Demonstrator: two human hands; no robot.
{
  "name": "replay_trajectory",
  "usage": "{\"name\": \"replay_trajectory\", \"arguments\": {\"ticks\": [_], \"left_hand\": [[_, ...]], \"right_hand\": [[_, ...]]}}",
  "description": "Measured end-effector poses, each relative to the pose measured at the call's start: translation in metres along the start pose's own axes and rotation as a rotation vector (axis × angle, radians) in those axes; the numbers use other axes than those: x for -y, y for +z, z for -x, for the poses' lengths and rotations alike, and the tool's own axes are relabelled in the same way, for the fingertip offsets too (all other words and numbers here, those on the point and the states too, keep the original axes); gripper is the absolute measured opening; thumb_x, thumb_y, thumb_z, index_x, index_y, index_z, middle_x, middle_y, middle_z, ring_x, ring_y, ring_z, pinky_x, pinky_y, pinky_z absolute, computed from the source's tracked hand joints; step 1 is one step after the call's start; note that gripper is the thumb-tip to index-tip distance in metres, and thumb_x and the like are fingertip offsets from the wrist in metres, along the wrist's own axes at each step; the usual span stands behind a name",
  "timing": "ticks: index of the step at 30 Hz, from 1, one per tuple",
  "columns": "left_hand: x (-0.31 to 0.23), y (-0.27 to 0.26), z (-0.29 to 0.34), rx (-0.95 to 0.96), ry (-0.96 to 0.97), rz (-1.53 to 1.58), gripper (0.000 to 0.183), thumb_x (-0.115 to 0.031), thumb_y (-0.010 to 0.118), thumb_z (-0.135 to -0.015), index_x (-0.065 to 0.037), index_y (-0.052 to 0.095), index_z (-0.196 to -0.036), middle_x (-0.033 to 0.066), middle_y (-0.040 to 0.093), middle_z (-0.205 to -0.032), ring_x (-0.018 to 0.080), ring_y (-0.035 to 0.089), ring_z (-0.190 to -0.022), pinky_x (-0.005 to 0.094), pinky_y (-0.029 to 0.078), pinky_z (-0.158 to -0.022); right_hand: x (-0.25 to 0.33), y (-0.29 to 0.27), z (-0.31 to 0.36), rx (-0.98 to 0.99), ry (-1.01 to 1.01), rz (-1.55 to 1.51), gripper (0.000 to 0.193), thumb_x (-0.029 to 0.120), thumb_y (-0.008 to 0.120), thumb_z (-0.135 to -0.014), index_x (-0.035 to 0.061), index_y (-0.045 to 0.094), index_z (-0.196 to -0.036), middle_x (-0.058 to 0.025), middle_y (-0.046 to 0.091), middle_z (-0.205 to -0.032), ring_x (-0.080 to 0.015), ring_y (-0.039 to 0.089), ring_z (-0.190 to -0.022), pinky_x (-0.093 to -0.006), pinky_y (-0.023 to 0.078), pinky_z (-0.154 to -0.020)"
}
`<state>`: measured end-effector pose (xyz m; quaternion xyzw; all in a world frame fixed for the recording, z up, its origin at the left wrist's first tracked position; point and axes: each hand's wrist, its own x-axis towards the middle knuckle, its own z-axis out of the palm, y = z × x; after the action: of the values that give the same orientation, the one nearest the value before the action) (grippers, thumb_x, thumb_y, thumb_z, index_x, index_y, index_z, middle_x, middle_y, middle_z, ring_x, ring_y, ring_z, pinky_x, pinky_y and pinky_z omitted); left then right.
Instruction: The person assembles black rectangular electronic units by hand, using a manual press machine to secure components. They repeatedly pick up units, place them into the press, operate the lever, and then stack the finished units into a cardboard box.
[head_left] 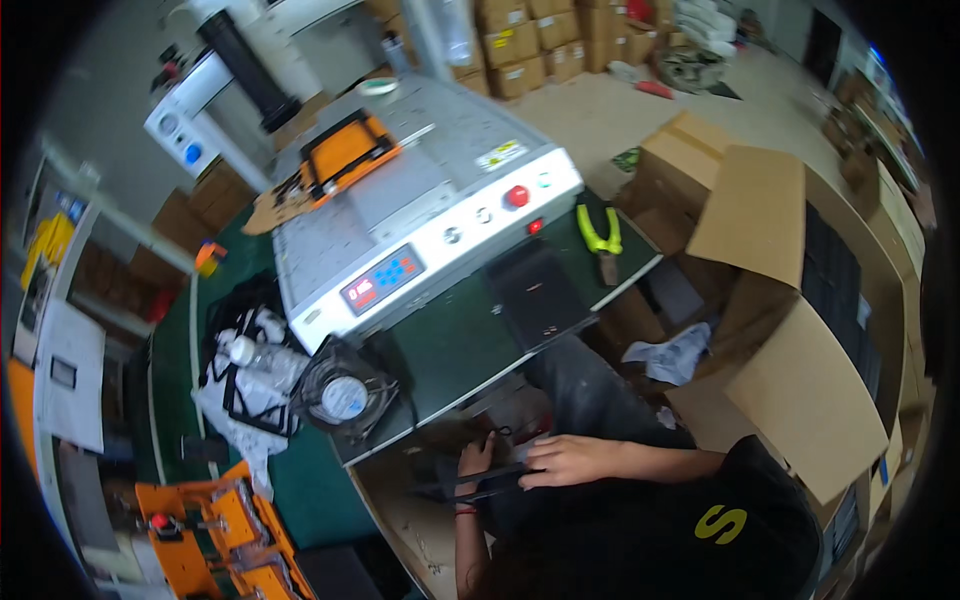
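Below the table's front edge, close to my body, my right hand [562,460] has its fingers closed on a dark part with thin black bars [495,483]. My left hand [476,460] is by the other end of the bars, its fingers partly hidden and blurred. The part's full shape cannot be made out against my black shirt. On the table's edge, a black fan [345,395] with a pale round label is the nearest thing beyond my left hand. A flat black panel [540,295] lies farther off, sticking out over the edge.
A grey press machine [400,230] with a lit display and red button stands on the green table. Green-handled pliers [600,240] lie to its right. Open cardboard boxes [750,220] crowd the right. Orange fixtures [225,530] sit at lower left, near a clear bottle [265,358].
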<state>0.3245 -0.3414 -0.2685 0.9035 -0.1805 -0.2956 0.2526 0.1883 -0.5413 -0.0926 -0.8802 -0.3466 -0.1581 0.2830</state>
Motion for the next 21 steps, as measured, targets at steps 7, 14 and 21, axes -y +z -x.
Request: {"name": "replay_trajectory", "arguments": {"ticks": [7,14,21], "left_hand": [[-0.07,-0.007,0.028,0.416,0.182,0.479,0.056,-0.046,0.033,-0.097,0.003,0.057,-0.11,0.0174,0.063,-0.102,0.0288,0.059,-0.098,0.037,0.044,-0.085],[-0.211,-0.09,0.058,0.055,0.554,0.634,0.048,-0.037,0.026,-0.101,0.001,0.051,-0.088,0.012,0.056,-0.084,0.0184,0.053,-0.076,0.0314,0.044,-0.073],[-0.343,-0.284,-0.022,-1.253,0.449,-0.226,0.09,-0.061,0.052,-0.082,0.011,0.03,-0.133,0.0372,0.036,-0.129,0.0478,0.025,-0.127,0.0506,0.019,-0.106]], "right_hand": [[0.029,-0.098,0.068,-0.246,0.536,0.137,0.015,0.009,0.062,-0.078,0.0055,0.064,-0.093,-0.009,0.055,-0.073,-0.0235,0.054,-0.072,-0.0338,0.045,-0.064],[0.023,-0.063,0.105,-0.771,1.106,-0.338,0.014,0.0,0.048,-0.091,-0.0049,0.061,-0.09,-0.011,0.063,-0.077,-0.0148,0.062,-0.065,-0.0257,0.048,-0.063],[0.02,-0.047,0.108,-0.788,1.028,-0.398,0.015,-0.002,0.048,-0.089,-0.0031,0.063,-0.091,-0.0122,0.064,-0.077,-0.0171,0.063,-0.068,-0.0266,0.049,-0.064]]}}
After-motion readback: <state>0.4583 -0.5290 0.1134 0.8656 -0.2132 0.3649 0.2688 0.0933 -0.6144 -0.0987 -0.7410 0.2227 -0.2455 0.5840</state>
